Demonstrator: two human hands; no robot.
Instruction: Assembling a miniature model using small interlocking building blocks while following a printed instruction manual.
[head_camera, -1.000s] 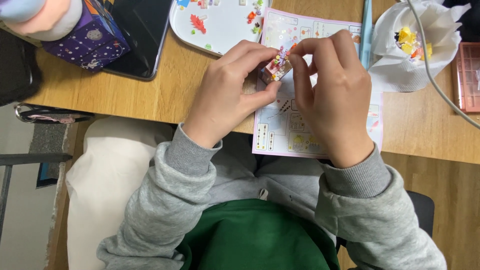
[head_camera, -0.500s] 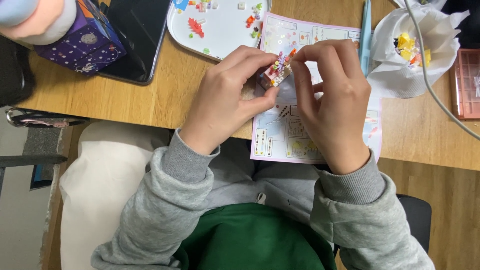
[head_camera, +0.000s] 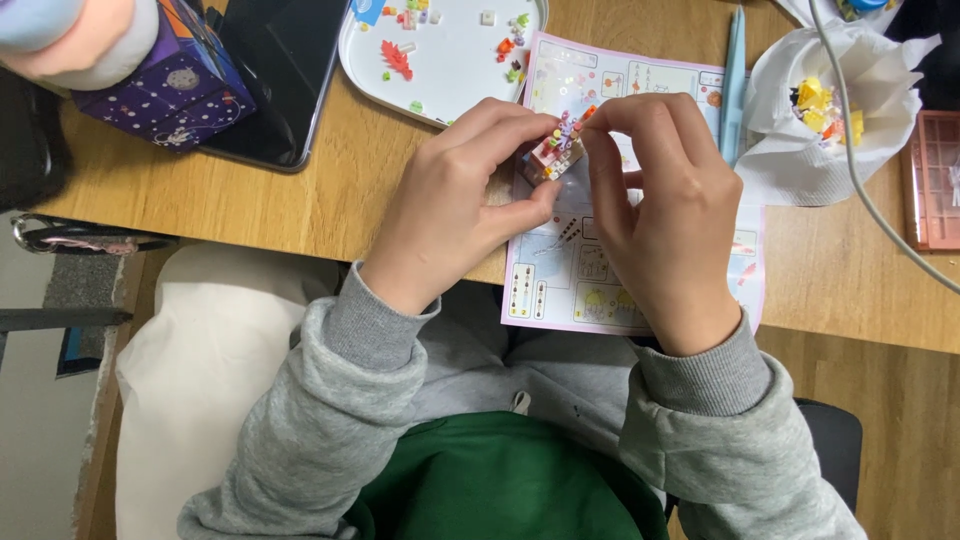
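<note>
Wooden desk (head_camera: 330, 190) with a pale grain fills the upper half of the view, its near edge running above the person's grey sleeves and green lap. At far left sits one purple patterned cardboard box (head_camera: 165, 85), overlapping one black flat tablet (head_camera: 285, 70) beside it, both pushed well back, probably to leave room in front. Next comes one white oval plastic tray (head_camera: 450, 70) carrying roughly a dozen tiny loose bricks in red, orange, green and white, spread flat so each can be picked out. The left hand (head_camera: 455, 205) is curled shut around one small pink-and-white brick model (head_camera: 553, 152), steadying it from the side and below, while the right hand (head_camera: 665, 210) pinches closed on the model's top with thumb and forefinger, seemingly pressing a piece home. The model is held just above one pink-bordered paper instruction sheet (head_camera: 600, 280), which lies flat under both hands so its diagrams can be read. Beside the sheet lies one pale blue pen-like tool (head_camera: 735, 80), then one crumpled white paper wrapper (head_camera: 860, 110) cupping a few yellow bricks, one white cable (head_camera: 850, 150) crossing it, and one pink baseplate (head_camera: 935, 180) at the right edge
</note>
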